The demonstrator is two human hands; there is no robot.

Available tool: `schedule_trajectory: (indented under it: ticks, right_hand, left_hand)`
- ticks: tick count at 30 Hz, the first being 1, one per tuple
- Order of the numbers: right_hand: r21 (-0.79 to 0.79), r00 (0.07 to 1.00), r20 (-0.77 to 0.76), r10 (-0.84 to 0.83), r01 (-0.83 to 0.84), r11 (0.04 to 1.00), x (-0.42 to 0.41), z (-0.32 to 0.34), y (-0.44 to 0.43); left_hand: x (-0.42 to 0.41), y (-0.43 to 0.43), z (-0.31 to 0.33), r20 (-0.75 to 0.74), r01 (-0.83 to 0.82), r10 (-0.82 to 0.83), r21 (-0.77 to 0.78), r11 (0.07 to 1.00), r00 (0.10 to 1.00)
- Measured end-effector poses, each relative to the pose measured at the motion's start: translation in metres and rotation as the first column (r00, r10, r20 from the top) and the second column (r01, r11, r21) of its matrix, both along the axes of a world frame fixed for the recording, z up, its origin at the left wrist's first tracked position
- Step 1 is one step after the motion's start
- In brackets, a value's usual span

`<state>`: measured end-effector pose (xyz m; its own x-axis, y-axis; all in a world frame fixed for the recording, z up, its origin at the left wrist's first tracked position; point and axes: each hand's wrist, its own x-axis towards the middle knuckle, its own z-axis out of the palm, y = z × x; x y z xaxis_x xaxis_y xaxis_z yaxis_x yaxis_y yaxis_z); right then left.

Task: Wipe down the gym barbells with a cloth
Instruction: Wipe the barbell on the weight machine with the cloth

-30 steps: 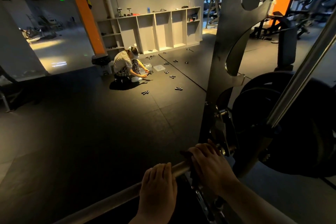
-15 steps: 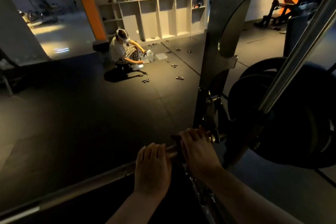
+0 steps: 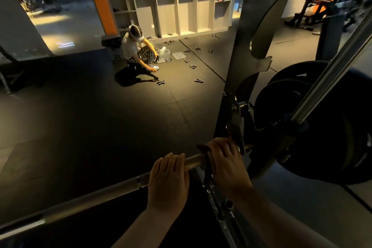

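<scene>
Since half a second back we're barely shifting our grip. One rack upright [image 3: 242,46] is standing right of centre, two black plates [image 3: 332,157] hanging behind it. One barbell [image 3: 100,199] is running from lower left up to that upright. One other person [image 3: 131,48] is kneeling on the floor [image 3: 80,127] well apart. We're curling our left hand [image 3: 168,179] over the bare barbell; our right hand [image 3: 225,163], just beside it, is clamping one dark cloth [image 3: 202,148] onto the barbell.
</scene>
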<state>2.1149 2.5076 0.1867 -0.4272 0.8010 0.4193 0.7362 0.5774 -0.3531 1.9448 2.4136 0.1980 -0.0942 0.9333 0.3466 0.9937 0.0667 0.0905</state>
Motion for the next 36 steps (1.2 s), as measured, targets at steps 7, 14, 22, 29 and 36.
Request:
schedule_trajectory:
  ticks: [7, 14, 22, 29, 36]
  right_hand:
    - [-0.183, 0.987, 0.159, 0.029, 0.001, 0.983, -0.002, 0.027, 0.024]
    - [-0.097, 0.995, 0.075, -0.066, 0.073, 0.993, 0.003, 0.019, -0.014]
    - [-0.261, 0.968, 0.251, 0.021, 0.046, 0.964, -0.004, 0.044, 0.020]
    - [-0.130, 0.997, 0.034, -0.064, 0.068, 0.989, 0.003, 0.006, -0.018]
    - [-0.227, 0.980, 0.179, 0.086, -0.044, 0.973, 0.004, 0.036, 0.026]
  left_hand:
    - [-0.006, -0.001, -0.006, 0.011, 0.028, -0.029, 0.043, 0.999, 1.000]
    - [-0.013, -0.005, -0.006, 0.058, 0.074, -0.073, -0.017, 0.997, 0.996]
    - [-0.013, -0.007, -0.007, 0.045, 0.091, -0.092, 0.034, 0.995, 0.995]
    - [-0.014, -0.007, -0.006, 0.086, 0.077, -0.074, -0.027, 0.997, 0.994]
    - [-0.006, -0.005, 0.005, 0.126, 0.037, -0.022, -0.121, 0.992, 0.992]
